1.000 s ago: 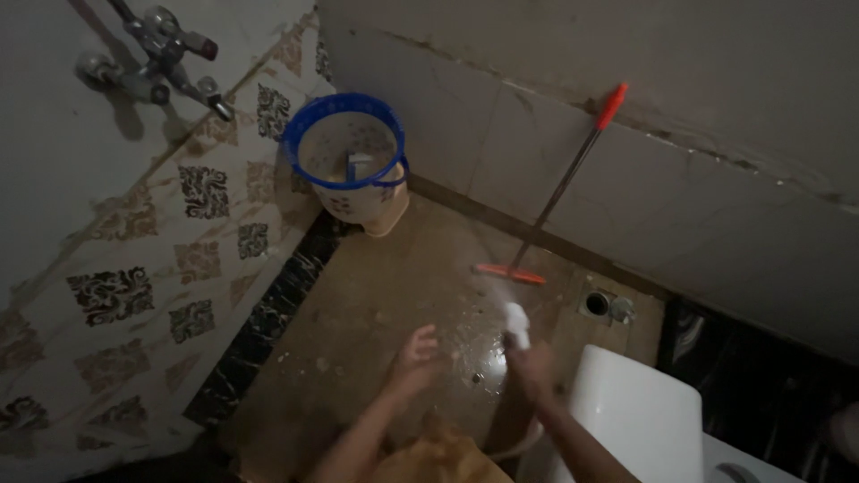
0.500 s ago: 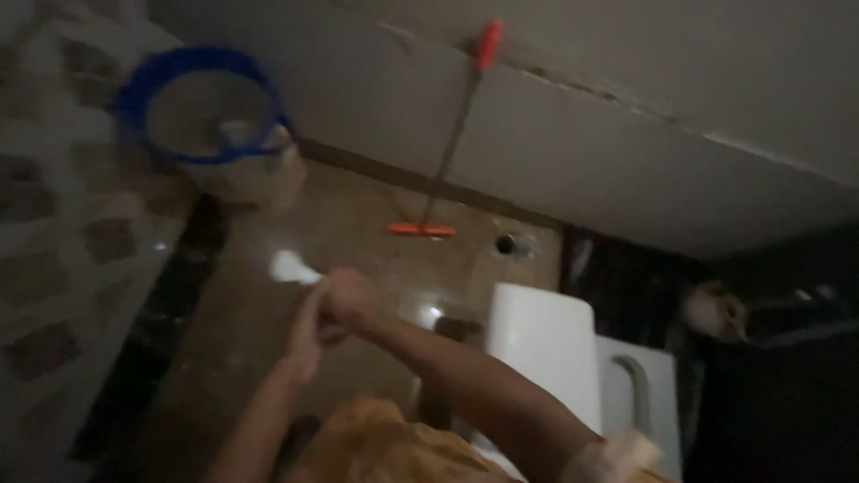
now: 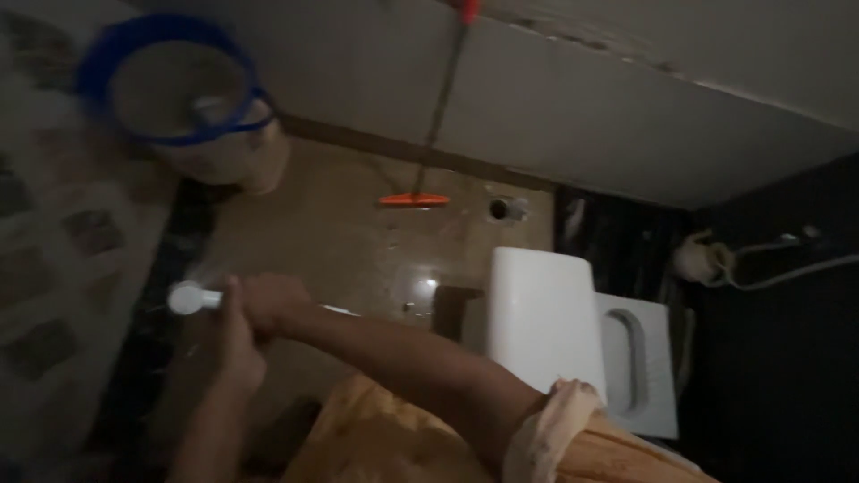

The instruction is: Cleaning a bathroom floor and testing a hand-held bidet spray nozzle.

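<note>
Fingers: right hand [image 3: 273,304] wrapped round white sprayer [image 3: 190,298] | left hand [image 3: 234,344] blurred, grip unclear, perhaps touching.

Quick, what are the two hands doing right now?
Right hand: closed around the white sprayer, holding it.
Left hand: right against the right hand, just below it; too blurry to tell open or closed.

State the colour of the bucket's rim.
Blue; the bucket's rim shows best in the head view.

No packages, labels, signs, screens
</note>
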